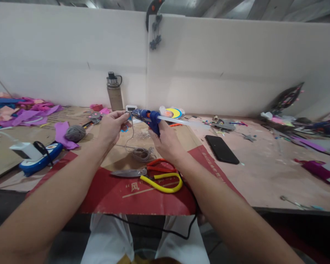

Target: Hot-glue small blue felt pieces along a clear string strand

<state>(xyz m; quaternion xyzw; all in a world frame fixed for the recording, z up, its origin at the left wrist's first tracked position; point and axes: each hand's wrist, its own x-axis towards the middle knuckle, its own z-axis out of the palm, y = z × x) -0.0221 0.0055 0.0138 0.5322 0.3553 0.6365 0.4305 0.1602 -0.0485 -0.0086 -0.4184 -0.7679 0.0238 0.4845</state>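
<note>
My right hand (167,141) is wrapped round the handle of a blue glue gun (151,118), held above the table with its nozzle pointing left and a clear glue stick (181,121) poking out of its back. My left hand (112,126) pinches something small right at the nozzle tip; a thin grey cord (132,134) hangs from it down to a loose coil (143,154) on the cardboard. Yellow-handled scissors (154,178) lie just below my hands.
A black phone (221,149) lies to the right. A grey yarn ball (75,133), purple scraps (27,115) and a blue-white case (41,157) sit left. A water bottle (114,92) stands by the white partition (209,66). Craft clutter (305,124) fills the far right.
</note>
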